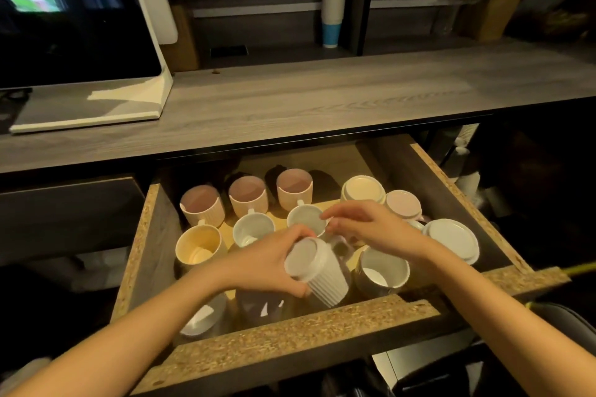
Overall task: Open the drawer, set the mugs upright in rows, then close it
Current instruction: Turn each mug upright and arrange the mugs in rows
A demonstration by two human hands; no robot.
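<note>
The drawer (300, 329) stands pulled out across the lower middle of the frame, its raw chipboard edges rough and speckled, its inner walls dark. Your left hand (274, 264) grips a white ribbed mug (317, 271) at the centre, fingers wrapped around its fluted side; the mug is tilted with its flat round base turned up toward you and its handle pointing right. Your right hand (364, 226) sits just right of it, thumb and forefinger pinched at the rim of a small white upright mug (306, 219); whether they actually grip that rim, you cannot tell.

Along the back of the drawer three pinkish ribbed mugs (248, 195) stand upright in a row. In front of them a cream-coloured mug (198, 246) and a white mug (253, 230) are also upright, smooth glazed insides showing. At the right side three mugs are upside down, round bases up: cream (362, 188), pale pink (403, 203) and white (451, 237). A dark mug with a white inside (383, 271) stands open side up near the front right.

Above, a grey wood-grain counter (322, 97) holds a dark screen on a white stand (64, 26) at upper left, and a white and blue tumbler (332, 19) stands at top centre
</note>
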